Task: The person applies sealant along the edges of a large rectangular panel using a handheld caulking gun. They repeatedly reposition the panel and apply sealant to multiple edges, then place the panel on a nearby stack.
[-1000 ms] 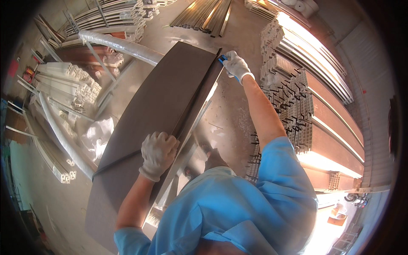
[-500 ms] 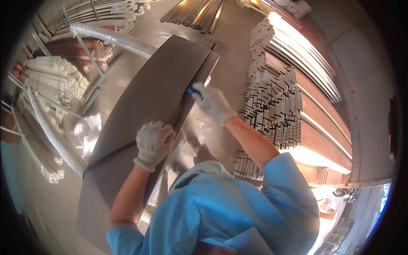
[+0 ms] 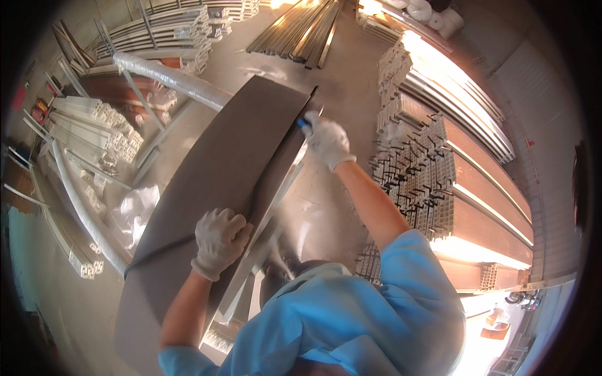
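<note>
A long brown panel stretches away from me on the left. A thin black strip crosses its near part, passes by my left hand, then follows the panel's right side to the far corner. My left hand, in a pale glove, rests on the panel with its fingers curled over the strip. At the far right edge my gloved right hand is closed around a small blue tool. Most of that tool is hidden by the fingers, so its kind does not show.
To the right stand stacked brown hollow profiles with black ties sticking out of their ends. White profiles lie on racks at the left, beside a wrapped tube and a crumpled plastic sheet. Dark metal bars lie on the floor ahead.
My right hand has moved along the panel's edge toward the far corner with the blue tool. My left hand stays on the panel at the strip. The whole view has shifted slightly.
</note>
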{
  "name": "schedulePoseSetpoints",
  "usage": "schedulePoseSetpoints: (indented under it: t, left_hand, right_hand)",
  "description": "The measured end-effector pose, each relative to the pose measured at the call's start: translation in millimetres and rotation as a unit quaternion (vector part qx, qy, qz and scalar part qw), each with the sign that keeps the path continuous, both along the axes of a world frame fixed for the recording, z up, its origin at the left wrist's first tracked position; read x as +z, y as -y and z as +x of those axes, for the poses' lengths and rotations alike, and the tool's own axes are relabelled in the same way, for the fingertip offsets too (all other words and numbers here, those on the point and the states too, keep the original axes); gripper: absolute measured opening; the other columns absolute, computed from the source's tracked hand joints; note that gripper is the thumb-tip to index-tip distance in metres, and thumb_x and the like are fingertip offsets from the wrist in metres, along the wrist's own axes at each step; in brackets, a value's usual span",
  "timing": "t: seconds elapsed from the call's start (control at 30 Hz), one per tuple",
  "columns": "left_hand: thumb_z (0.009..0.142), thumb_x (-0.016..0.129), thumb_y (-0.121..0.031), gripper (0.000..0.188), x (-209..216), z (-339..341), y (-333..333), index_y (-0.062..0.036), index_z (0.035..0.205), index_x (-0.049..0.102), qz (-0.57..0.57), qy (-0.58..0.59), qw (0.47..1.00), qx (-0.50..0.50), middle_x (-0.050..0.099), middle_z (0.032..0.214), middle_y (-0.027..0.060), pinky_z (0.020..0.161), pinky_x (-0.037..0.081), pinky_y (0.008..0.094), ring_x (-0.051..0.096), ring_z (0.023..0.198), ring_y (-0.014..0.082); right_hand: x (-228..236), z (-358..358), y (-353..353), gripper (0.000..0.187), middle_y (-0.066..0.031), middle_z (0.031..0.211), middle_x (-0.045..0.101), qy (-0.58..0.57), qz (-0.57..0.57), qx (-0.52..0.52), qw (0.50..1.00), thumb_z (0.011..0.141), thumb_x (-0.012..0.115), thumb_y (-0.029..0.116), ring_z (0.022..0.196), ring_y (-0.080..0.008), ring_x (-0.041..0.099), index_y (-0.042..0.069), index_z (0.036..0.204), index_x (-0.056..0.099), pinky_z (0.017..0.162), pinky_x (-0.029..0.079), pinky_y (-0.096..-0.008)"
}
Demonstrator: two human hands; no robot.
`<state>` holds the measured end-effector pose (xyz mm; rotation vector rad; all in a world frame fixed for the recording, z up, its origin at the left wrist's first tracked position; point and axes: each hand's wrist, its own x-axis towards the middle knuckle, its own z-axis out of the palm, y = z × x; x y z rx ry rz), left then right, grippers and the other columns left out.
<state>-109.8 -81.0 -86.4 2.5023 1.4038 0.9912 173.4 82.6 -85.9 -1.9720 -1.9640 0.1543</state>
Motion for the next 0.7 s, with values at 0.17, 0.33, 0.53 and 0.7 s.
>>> schedulePoseSetpoints:
  t: [0.17,0.33,0.53,0.7]
  left_hand:
    - [0.066,0.081,-0.013,0.026,-0.7,1.1,-0.1,-0.0087,0.061,0.055,-0.018,0.003,1.000,-0.004,0.053,0.062,0.0076,0.057,0.044,0.0434,0.056,0.062,0.0297]
    - [0.067,0.078,-0.012,0.027,1.7,3.2,-3.3,-0.0085,0.059,0.052,-0.026,0.001,1.000,0.007,0.051,0.061,0.0080,0.057,0.044,0.0426,0.056,0.061,0.0290]
    - [0.072,0.074,-0.019,0.024,-6.1,2.1,-4.8,-0.0096,0.061,0.055,-0.029,-0.005,1.000,0.003,0.054,0.065,0.0084,0.060,0.046,0.0447,0.059,0.065,0.0299]
    - [0.077,0.069,-0.027,0.016,-9.0,2.5,-5.5,-0.0121,0.071,0.065,-0.064,-0.047,0.997,0.003,0.062,0.073,0.0083,0.067,0.051,0.0463,0.064,0.076,0.0308]
  right_hand:
    - [10.7,28.1,-63.8,0.031,-0.0232,0.103,0.071,0.012,-0.021,-0.070,0.997,0.097,0.058,0.030,0.100,-0.0416,0.068,0.011,0.121,0.063,0.089,0.054,-0.0488]
    - [10.2,22.4,-63.3,0.030,-0.0226,0.106,0.071,-0.004,-0.025,-0.043,0.999,0.094,0.061,0.025,0.101,-0.0422,0.067,0.008,0.119,0.064,0.090,0.053,-0.0475]
    - [12.0,-11.5,13.2,0.030,-0.0271,0.096,0.068,-0.067,-0.049,0.046,0.995,0.094,0.061,0.021,0.093,-0.0437,0.067,0.004,0.118,0.063,0.080,0.051,-0.0493]
    - [-2.2,-59.5,110.6,0.035,-0.0242,0.095,0.069,-0.050,0.014,0.161,0.986,0.096,0.058,0.018,0.086,-0.0384,0.068,0.006,0.129,0.057,0.077,0.052,-0.0453]
